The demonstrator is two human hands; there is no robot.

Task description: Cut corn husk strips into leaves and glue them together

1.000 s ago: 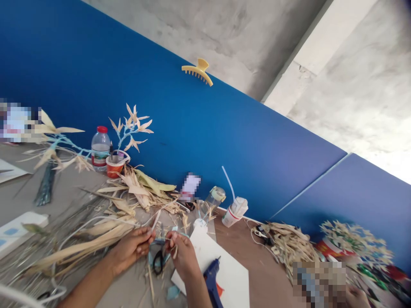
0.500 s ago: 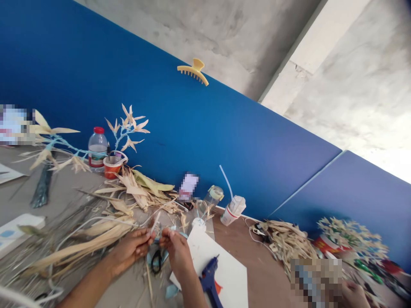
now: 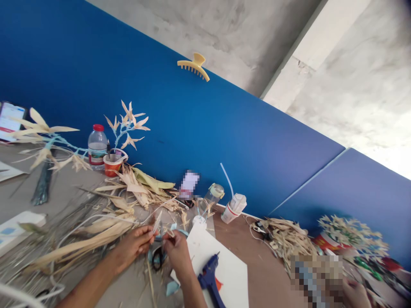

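At the far left of the bench (image 3: 73, 186), a phone (image 3: 12, 122) is leaning near the blue partition (image 3: 257, 149), and a white power strip (image 3: 21, 233) is lying nearer the person. A bundle of dark wires (image 3: 42, 184) is resting beside a blue-stemmed branch (image 3: 66, 141) that is bearing pale husk flowers. Next, a red-capped bottle (image 3: 98, 149) is standing beside a red and white tub (image 3: 112, 167), and a flowered sprig (image 3: 128, 124) is rising just behind the tub. Dry husks (image 3: 139, 190) are sprawling to the right of the tub and down toward the left forearm.

Near the middle, the left hand (image 3: 138, 244) is pinching a pale pointed strip (image 3: 157, 223) between thumb and fingers, its tip pointing up. Black-handled scissors (image 3: 158, 259) are lying below, between the two hands. Just right of the strip, the right hand (image 3: 175, 246) is closing its fingertips on a small pale sliver (image 3: 171, 234), which the fingers are partly hiding.

Beside the right forearm, a blue glue gun (image 3: 210, 273) is lying on a white sheet (image 3: 236, 278). A lidded jar (image 3: 214, 194) and a paper cup (image 3: 230, 214) are standing behind it. Farther right, more husks (image 3: 287, 239) are lying heaped before a pot of pale flowers (image 3: 353, 235), and a co-worker's hand (image 3: 355, 295) is showing at the lower edge.
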